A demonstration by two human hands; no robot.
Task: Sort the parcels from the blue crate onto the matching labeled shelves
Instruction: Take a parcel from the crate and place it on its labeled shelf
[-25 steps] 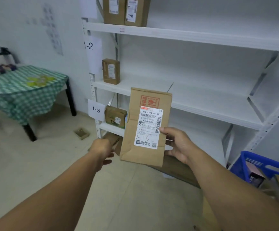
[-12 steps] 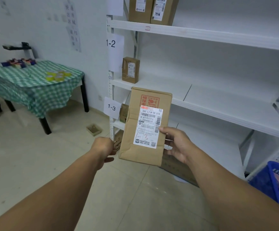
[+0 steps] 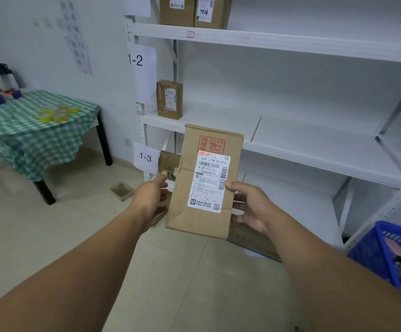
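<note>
My right hand (image 3: 249, 204) grips the right edge of a brown cardboard parcel (image 3: 194, 221), thumb on its front. The parcel stands upright in front of the white shelf unit, and its white label has "1-3" handwritten on it. My left hand (image 3: 151, 195) is at the parcel's left edge with the thumb raised and the fingers loosely extended; whether they touch the parcel I cannot tell. A paper sign "1-3" (image 3: 145, 157) marks the low shelf (image 3: 290, 197) just behind. The blue crate (image 3: 383, 250) stands on the floor at the right with parcels inside.
A sign "1-2" (image 3: 137, 60) marks the middle shelf, where one parcel (image 3: 169, 99) stands. Another parcel (image 3: 168, 164) sits on the 1-3 shelf, and two more (image 3: 194, 8) on the top one. A green-checked table (image 3: 27, 130) is at the left. Flat cardboard (image 3: 254, 238) lies under the shelves.
My left hand has risen from a loose curl beside the parcel's lower corner to its left edge, thumb out. The view has swung slightly; the parcel stays in my right hand.
</note>
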